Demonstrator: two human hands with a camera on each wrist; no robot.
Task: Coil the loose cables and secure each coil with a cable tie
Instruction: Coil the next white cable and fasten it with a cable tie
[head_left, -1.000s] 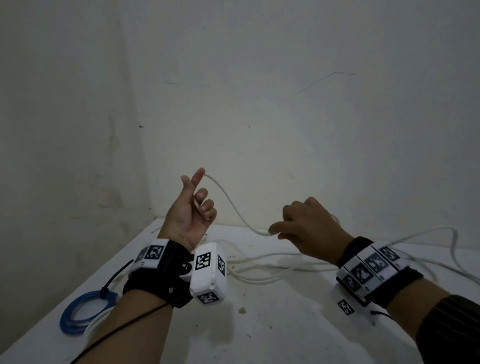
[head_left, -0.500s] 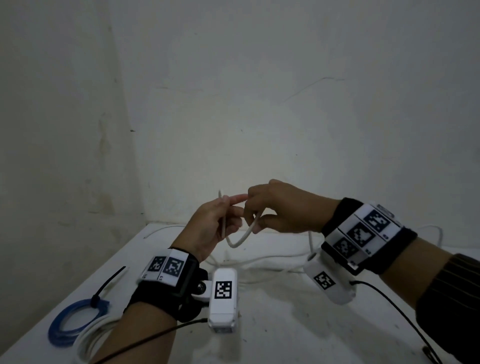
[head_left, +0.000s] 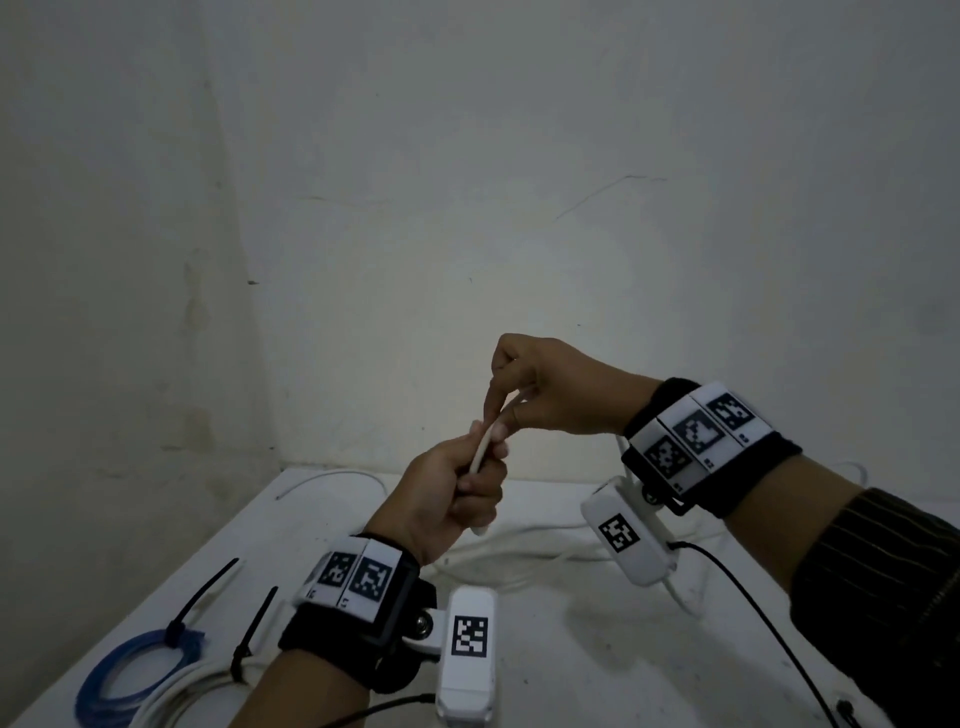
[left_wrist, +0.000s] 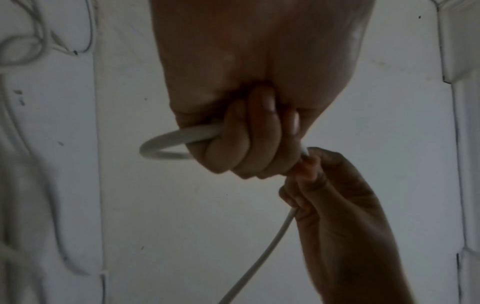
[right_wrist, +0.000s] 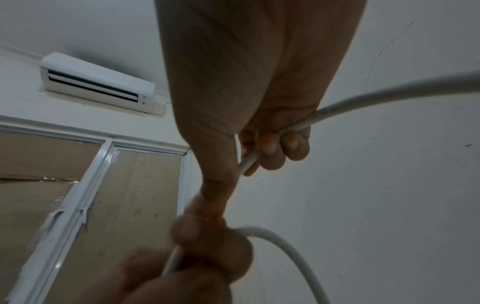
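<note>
A white cable is held up over the white table by both hands. My left hand grips it in a fist, with the cable end poking out below. In the left wrist view a small loop curves out of the left hand. Just above, my right hand pinches the same cable between thumb and forefinger, touching the left. In the right wrist view the right hand has its fingers curled round the cable, which runs off to the right.
The rest of the white cable lies loose across the back of the table. At the front left lie a blue coil and a white coil, each with a black cable tie. Walls close the left and back.
My right hand carried the cable leftward and up to my left hand. The left hand, first raised with loose fingers, now grips the cable in a fist, forming a small loop.
</note>
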